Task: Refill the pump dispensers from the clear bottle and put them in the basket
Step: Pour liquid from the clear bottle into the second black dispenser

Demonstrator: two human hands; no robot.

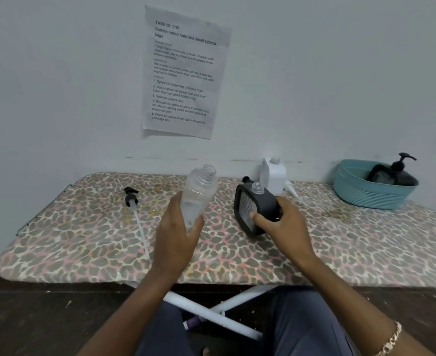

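Gripping uncapped clear bottle [199, 194] in left hand [178, 235], right hand [281, 227] clasping open black dispenser [255, 209], basket [366, 194] holding one pump dispenser [391, 173]

On the board [83, 240], a loose pump [134, 204] lies far left of the open dispenser [256, 209], another dispenser [274, 176] just behind, the basket [358, 194] far right.

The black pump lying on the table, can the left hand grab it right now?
Probably not yet. The left hand is already wrapped around the clear bottle. The black pump lies in the open to its left with nothing blocking it, so the bottle must go down first.
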